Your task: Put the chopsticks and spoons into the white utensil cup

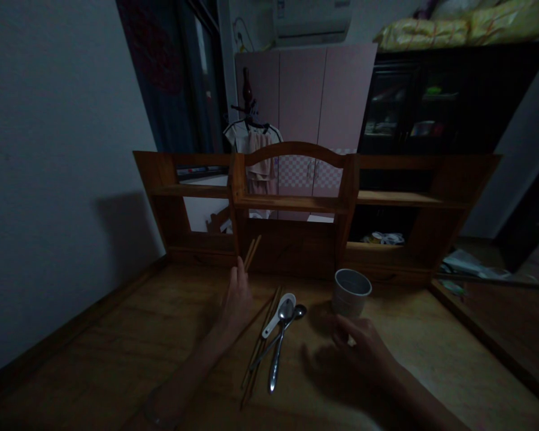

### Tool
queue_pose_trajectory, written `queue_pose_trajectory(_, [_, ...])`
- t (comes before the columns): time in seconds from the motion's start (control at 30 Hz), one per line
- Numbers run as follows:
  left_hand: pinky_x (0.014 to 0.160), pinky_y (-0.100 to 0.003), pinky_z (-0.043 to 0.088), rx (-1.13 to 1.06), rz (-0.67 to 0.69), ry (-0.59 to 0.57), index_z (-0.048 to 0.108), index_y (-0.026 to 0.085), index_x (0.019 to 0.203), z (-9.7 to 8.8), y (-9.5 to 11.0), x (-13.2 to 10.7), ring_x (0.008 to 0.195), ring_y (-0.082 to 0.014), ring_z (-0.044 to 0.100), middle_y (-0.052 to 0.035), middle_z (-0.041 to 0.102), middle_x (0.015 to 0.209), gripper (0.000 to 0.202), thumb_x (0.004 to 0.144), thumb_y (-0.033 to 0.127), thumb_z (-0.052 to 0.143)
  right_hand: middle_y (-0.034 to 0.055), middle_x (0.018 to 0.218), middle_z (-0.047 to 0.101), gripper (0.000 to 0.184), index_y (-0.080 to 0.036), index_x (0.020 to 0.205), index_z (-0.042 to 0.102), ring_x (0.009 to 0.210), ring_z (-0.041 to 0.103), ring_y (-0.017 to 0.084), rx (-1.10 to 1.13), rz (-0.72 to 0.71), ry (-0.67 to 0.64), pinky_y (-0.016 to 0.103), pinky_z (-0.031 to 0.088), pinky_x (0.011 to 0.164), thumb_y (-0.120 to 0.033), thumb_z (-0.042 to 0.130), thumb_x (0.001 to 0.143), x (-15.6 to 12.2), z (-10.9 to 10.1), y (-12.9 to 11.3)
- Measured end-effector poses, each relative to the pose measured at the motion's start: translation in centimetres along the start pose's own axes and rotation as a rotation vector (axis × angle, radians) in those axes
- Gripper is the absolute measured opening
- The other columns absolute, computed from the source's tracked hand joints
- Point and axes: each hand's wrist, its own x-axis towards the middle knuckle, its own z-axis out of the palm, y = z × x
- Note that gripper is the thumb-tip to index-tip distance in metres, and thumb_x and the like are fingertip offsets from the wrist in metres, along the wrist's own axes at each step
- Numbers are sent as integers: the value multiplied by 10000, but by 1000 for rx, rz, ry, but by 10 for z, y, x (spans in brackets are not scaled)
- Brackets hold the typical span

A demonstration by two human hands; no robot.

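Note:
My left hand (pixel 238 299) is closed around a pair of wooden chopsticks (pixel 252 254), their ends pointing up and away from me. On the table between my hands lies a loose pile: several more chopsticks (pixel 257 365), a white spoon (pixel 275 322), a metal spoon (pixel 276 353) and another metal spoon with a round bowl (pixel 300 311). A grey metal cup (pixel 352 293) stands upright beyond my right hand (pixel 357 338). The fingers of that hand are curled just in front of the cup; a small pale spot shows at them, too unclear to name.
The wooden table (pixel 161 335) meets a wall (pixel 63 179) on the left. Along its back edge runs a wooden shelf unit (pixel 291 203) with open compartments; white items (pixel 384 238) lie in the right one. A raised edge (pixel 485 335) borders the table's right side.

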Motion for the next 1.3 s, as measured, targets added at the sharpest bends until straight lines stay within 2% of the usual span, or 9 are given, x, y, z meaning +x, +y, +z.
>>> queue_pose_trajectory(0.13, [966,-385,423,-356,-81,164,441,196,1339,-38,44,2,1112,-228,536,-112,552,1171,389,1004,348,317,16,698,606,75,-192,876,569,591,565,152,-2,-25,58,257,381,551,-143,518,900,0,-2,-2])
queue_pose_trajectory(0.2, [853,-308,446,-739,-97,35,497,241,1249,-54,76,-6,851,-158,570,-14,558,879,324,1006,390,342,45,828,658,155,-208,1051,591,705,621,180,14,-47,85,284,446,620,-166,509,927,1,-5,-5])
queue_pose_trajectory(0.27, [768,-268,450,-1039,-121,-152,511,236,1172,-60,106,-17,762,-132,555,11,535,803,283,1006,400,351,79,994,672,270,-226,1220,551,854,647,204,41,-58,100,318,490,723,-194,483,961,1,-8,-8])
queue_pose_trajectory(0.4, [869,-304,433,-1166,-135,-367,522,229,1115,-40,143,-39,866,-153,583,-14,597,865,271,1010,409,348,109,1238,606,403,-242,1406,405,1080,606,215,107,-49,115,352,491,883,-216,412,1004,2,-16,-12])
queue_pose_trajectory(0.57, [1016,-340,366,-1048,-142,-414,535,246,1169,-11,147,-56,1128,-199,534,-61,593,1176,294,990,430,391,88,1312,574,447,-261,1451,331,1124,591,207,177,-32,140,363,481,939,-250,410,1011,4,-23,-18])
queue_pose_trajectory(0.73, [1113,-362,319,-952,-146,-592,522,272,1285,-20,145,-83,1300,-240,439,-70,531,1353,375,952,431,451,69,1089,646,365,-259,1378,410,927,638,188,159,-59,205,305,513,788,-262,413,1012,1,-21,-24])
queue_pose_trajectory(0.97, [1085,-385,361,-754,26,-872,524,234,1317,-16,124,-88,1253,-245,484,-101,528,1373,388,958,305,396,78,929,611,218,-198,1192,513,767,601,187,30,-158,246,278,473,634,-235,477,980,-2,-13,-27])
queue_pose_trajectory(1.13, [955,-330,437,-762,181,-806,598,244,1195,1,119,-75,1047,-210,587,-66,636,1204,311,972,286,386,39,819,554,72,-205,985,513,684,545,159,102,-144,243,259,429,589,-181,445,984,4,-12,-24])
queue_pose_trajectory(1.3, [842,-276,452,-844,141,-786,656,225,1049,3,128,-68,957,-190,618,-38,678,1073,274,976,297,401,36,839,558,68,-210,994,525,718,545,155,139,-120,256,250,432,619,-186,463,984,4,-12,-22])
